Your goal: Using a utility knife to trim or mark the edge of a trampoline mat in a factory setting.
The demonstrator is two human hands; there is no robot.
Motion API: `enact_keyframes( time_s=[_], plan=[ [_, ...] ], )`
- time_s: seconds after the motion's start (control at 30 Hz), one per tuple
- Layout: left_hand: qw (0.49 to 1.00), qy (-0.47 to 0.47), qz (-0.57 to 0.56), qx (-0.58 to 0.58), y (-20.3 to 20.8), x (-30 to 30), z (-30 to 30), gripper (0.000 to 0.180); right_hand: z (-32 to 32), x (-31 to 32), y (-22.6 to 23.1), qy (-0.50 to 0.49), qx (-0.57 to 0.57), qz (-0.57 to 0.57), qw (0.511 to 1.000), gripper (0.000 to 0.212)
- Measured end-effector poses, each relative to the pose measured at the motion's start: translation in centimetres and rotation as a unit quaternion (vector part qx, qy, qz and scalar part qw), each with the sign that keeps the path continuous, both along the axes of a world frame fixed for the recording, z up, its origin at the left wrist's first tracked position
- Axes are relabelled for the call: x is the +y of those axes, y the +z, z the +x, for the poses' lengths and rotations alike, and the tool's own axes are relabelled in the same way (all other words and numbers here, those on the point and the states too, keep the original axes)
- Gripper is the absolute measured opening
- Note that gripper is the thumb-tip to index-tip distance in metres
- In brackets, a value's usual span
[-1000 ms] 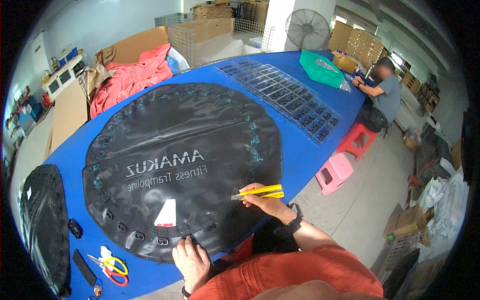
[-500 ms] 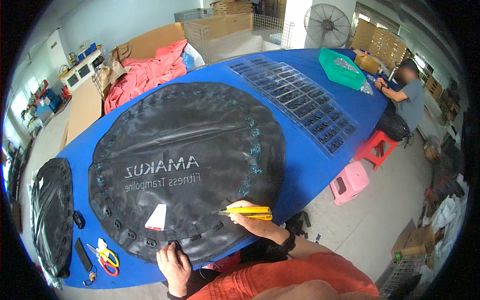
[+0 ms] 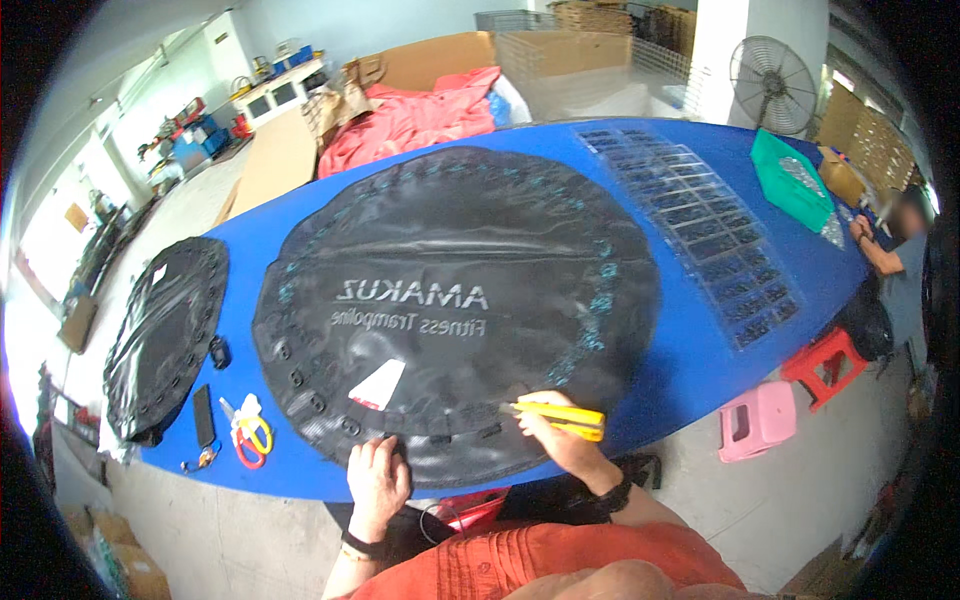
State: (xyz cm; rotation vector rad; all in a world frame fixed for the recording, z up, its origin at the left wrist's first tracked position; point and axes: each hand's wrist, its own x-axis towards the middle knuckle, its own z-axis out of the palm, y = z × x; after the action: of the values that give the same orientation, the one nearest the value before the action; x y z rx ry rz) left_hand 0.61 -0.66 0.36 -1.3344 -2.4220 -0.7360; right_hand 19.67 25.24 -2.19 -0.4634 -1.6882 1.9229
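The head camera is worn on the person's head and faces forward and steeply down across the tabletop [image 3: 690, 350]. Its wide fisheye lens bends straight edges toward the rim. The left hand [image 3: 378, 478] and right hand [image 3: 560, 440] lie at close range, low in the view; the fan [image 3: 772, 85] stands well beyond, upper right.

The cutter [image 3: 562, 413] in my right hand [image 3: 562, 445] is yellow. At my left hand [image 3: 378, 482], the round mat [image 3: 510, 345] is black, flecked teal near its edge. Left of that hand, the scissors' handles [image 3: 264, 436] are red and yellow; beyond both hands, the table [image 3: 690, 320] is blue.
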Motion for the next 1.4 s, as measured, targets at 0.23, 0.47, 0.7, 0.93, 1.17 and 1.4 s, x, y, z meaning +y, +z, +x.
enact_keyframes(
  time_s=[0.23,0.47,0.7,0.93,1.17,1.4],
  plan=[
    [0.996,-0.068,0.023,-0.059,2.6,-0.2,-1.6,0.018,0.4,-0.1,-0.2,-0.06,0.033,0.024,0.997,0.028],
    [0.948,-0.172,0.205,-0.172,10.0,-1.0,-1.5,0.023,0.2,-0.3,1.1,-0.072,-0.011,0.027,0.997,0.028],
    [0.683,-0.542,0.44,-0.217,17.1,-3.7,0.5,0.048,-0.3,-0.3,1.9,-0.074,-0.033,0.08,0.994,0.028],
    [0.518,-0.669,0.504,-0.171,19.0,-3.3,2.0,0.065,0.6,0.6,1.1,-0.094,-0.05,0.119,0.987,0.026],
    [0.51,-0.666,0.513,-0.18,18.7,-4.5,3.1,0.067,0.3,0.6,1.1,-0.083,-0.065,0.095,0.99,0.027],
    [0.497,-0.667,0.527,-0.174,17.6,-4.1,3.3,0.067,0.6,1.0,1.0,-0.089,-0.043,0.112,0.989,0.029]
  ],
)
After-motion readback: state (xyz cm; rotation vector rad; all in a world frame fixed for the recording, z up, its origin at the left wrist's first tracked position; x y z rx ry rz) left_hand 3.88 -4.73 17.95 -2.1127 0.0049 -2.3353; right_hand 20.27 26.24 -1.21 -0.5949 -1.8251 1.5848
